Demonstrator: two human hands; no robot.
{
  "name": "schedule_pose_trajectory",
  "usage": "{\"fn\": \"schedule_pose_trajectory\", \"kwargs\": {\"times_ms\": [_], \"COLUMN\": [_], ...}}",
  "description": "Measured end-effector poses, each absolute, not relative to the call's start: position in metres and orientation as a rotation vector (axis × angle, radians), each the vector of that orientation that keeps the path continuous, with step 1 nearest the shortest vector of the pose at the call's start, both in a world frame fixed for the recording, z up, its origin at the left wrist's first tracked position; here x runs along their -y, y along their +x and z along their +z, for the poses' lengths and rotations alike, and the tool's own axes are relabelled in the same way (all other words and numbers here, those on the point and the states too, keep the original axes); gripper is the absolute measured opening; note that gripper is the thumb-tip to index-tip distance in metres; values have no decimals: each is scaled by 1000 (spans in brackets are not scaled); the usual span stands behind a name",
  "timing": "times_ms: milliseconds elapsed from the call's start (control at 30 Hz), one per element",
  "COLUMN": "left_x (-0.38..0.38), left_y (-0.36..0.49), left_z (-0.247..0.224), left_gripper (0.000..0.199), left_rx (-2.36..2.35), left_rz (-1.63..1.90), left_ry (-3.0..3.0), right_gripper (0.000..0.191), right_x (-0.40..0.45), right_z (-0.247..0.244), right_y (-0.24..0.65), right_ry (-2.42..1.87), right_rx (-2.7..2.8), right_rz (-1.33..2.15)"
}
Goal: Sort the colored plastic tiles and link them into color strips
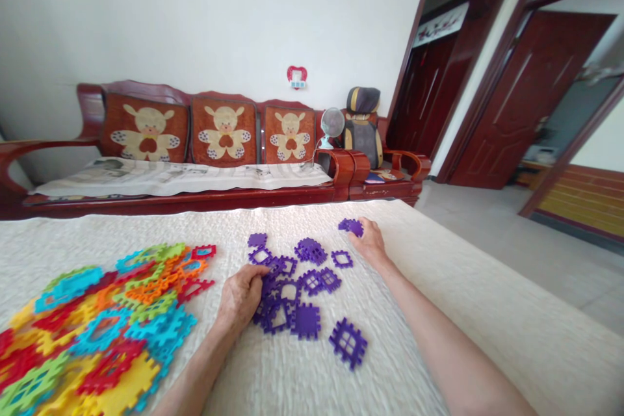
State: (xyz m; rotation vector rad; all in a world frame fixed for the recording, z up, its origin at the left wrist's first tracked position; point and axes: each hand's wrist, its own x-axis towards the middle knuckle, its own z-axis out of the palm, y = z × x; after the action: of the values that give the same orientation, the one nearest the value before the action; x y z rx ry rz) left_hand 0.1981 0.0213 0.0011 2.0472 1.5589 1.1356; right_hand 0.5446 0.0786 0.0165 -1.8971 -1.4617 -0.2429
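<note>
My left hand [241,294] is at the left edge of a loose pile of purple interlocking plastic tiles [287,291]. Its fingers are closed in a pinch on a purple tile there. Farther out, my right hand [371,240] has its thumb and fingers closed on a purple tile [355,227] lying at or just above the cloth. Between the hands, a window-frame tile [342,259] and a small stack of purple tiles [311,250] lie flat. Closer to me are a solid square tile [306,321] and a window-pattern tile [348,342].
Left of my left arm spreads a large heap of red, yellow, green, blue and orange tiles [104,331]. A cream quilted cloth [487,338] covers the table. Beyond its far edge stand a wooden sofa [292,194] with bear cushions, a small fan [333,123] and an armchair [409,166].
</note>
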Motion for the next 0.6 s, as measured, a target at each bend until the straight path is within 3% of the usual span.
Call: {"fn": "schedule_pose_trajectory", "kwargs": {"times_ms": [600], "left_x": [-19], "left_y": [198], "left_z": [3], "left_gripper": [29], "left_rx": [-1570], "left_rz": [1116], "left_ry": [2027], "right_gripper": [49], "right_x": [-99], "right_z": [3], "right_y": [541], "right_ry": [-2026], "right_rx": [1356], "right_rz": [-286]}}
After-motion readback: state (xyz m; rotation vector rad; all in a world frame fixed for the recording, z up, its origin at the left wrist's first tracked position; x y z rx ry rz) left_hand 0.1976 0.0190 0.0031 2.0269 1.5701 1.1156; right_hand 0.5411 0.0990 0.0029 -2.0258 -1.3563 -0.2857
